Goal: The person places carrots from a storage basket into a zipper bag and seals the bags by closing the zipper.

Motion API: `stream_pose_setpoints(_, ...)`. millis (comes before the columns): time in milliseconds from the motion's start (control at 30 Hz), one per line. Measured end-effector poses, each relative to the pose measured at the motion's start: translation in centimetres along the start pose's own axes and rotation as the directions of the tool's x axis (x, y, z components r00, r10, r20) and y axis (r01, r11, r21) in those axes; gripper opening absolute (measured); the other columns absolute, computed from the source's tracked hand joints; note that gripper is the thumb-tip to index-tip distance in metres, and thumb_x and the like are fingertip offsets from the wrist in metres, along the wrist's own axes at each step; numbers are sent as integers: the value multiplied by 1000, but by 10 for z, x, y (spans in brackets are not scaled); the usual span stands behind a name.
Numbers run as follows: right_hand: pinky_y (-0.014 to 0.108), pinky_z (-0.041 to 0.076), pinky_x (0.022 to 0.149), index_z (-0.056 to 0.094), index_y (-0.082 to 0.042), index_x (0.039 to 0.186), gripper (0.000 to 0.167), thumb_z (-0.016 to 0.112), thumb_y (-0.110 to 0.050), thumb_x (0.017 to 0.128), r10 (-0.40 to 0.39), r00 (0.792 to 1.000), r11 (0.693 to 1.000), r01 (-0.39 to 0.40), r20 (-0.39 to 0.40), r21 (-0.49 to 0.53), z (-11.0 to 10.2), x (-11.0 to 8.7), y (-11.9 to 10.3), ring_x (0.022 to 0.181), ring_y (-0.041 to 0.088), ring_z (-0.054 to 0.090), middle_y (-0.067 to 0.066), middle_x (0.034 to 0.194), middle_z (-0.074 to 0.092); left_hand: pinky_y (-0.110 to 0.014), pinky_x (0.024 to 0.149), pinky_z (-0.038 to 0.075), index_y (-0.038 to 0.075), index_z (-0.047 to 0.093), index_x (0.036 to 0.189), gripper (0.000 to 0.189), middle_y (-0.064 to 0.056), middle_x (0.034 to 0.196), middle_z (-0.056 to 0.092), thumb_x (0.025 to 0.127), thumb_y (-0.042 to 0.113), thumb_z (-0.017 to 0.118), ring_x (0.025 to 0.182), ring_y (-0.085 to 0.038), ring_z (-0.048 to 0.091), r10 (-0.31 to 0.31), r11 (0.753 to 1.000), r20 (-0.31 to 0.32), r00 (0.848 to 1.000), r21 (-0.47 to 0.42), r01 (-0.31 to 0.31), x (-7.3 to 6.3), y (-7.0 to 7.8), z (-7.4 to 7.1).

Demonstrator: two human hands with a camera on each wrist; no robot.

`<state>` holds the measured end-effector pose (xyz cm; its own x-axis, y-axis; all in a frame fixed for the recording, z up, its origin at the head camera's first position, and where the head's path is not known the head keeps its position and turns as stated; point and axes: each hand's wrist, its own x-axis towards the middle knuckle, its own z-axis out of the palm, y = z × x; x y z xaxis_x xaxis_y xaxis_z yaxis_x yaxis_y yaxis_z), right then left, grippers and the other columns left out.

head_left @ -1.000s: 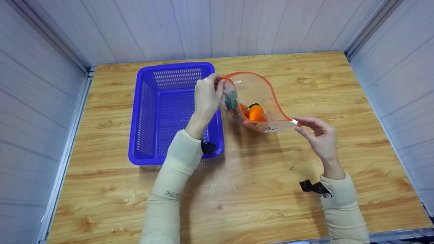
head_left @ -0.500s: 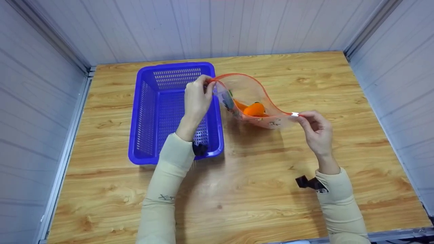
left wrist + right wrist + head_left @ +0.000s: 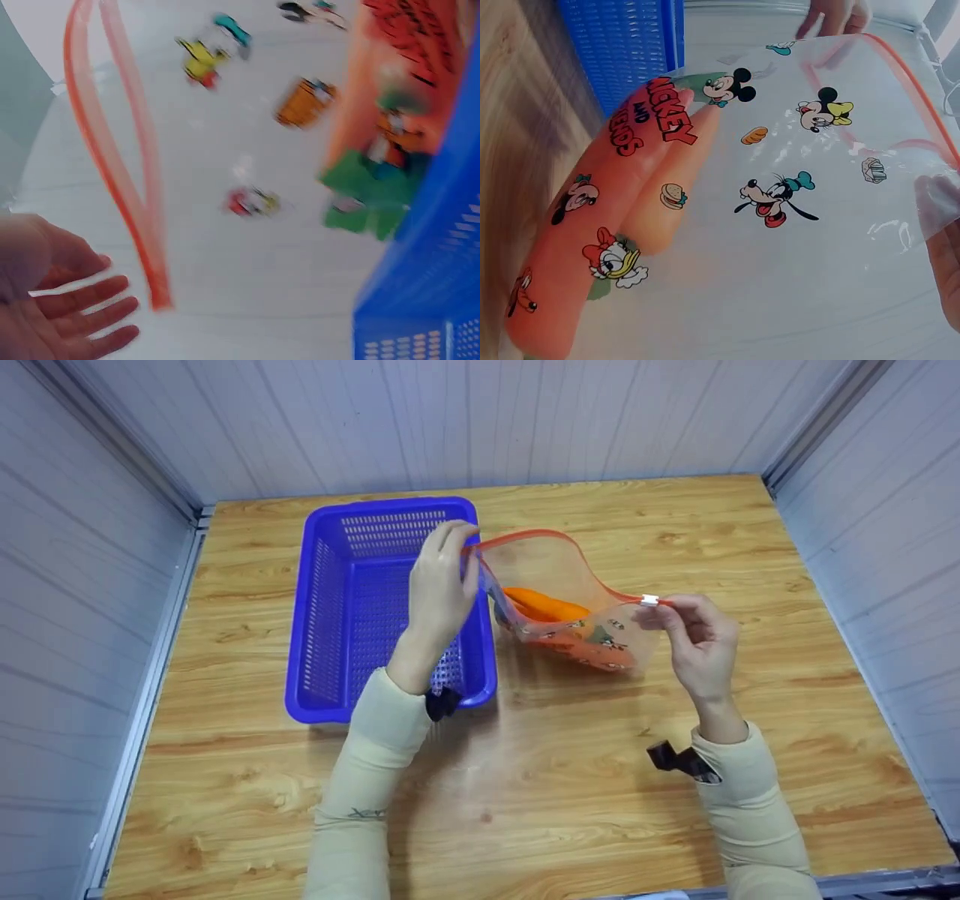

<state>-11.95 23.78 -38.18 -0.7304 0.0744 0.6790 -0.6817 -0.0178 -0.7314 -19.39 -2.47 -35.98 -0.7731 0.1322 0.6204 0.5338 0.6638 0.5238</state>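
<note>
A clear zip bag (image 3: 536, 559) with an orange zip edge and cartoon prints stands with its mouth spread. Orange carrots (image 3: 551, 604) with green tops lie inside it, seen through the film in the right wrist view. By the white slider (image 3: 649, 601), my right hand (image 3: 701, 649) pinches the bag's right corner between thumb and fingers. My left hand (image 3: 439, 585) is at the left corner, over the basket's right rim. In the left wrist view, its fingers (image 3: 97, 304) are extended, with a small gap to the zip's end.
A blue plastic basket (image 3: 300, 607) with slotted walls stands left of the bag, on the wood-grain table (image 3: 540, 795). White panel walls (image 3: 465, 427) enclose the table at the back and sides.
Both hands have shifted left from a second ago, and the right one has risen toward the back. My left fingers have let go of the bag's corner. The carrots have settled flatter.
</note>
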Motion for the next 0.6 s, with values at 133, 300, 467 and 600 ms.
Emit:
stream_pose_setpoints(133, 30, 52, 63, 53, 20, 83, 6, 50, 16, 81, -6, 1000, 1000, 6, 11, -22, 6, 2, -2, 72, 26, 64, 26, 77, 62, -24, 88, 39, -3, 61, 100, 18, -13, 103, 58, 83, 1, 55, 99, -23, 52, 147, 987, -39, 988, -64, -149, -2, 16, 3)
stream_pose_setpoints(300, 29, 52, 62, 53, 20, 83, 5, 50, 17, 81, -4, 1000, 999, 5, 22, -45, 11, 4, -4, 71, 24, 64, 25, 77, 62, -25, 90, 38, -3, 61, 99, 17, -14, 102, 58, 84, 3, 55, 98, -23, 53, 277, 949, -42, 960, -143, -281, -8, 36, 11)
stream_pose_setpoints(467, 29, 52, 62, 53, 20, 84, 5, 50, 16, 81, 9, 999, 999, -7, 44, -50, 17, 5, -5, 71, 24, 64, 25, 77, 62, -22, 91, 37, -1, 60, 104, 21, -12, 104, 57, 87, 9, 53, 100, -20, 52, 323, 926, 20, 946, -215, -312, -17, 51, 21)
stream_pose_setpoints(600, 29, 52, 62, 53, 20, 84, 6, 51, 16, 81, 3, 998, 998, 1, 69, -63, 22, 6, -5, 71, 24, 64, 25, 77, 62, -22, 91, 36, 0, 59, 107, 24, -11, 106, 57, 89, 14, 52, 102, -19, 52, 353, 910, 51, 934, -250, -330, -23, 59, 29)
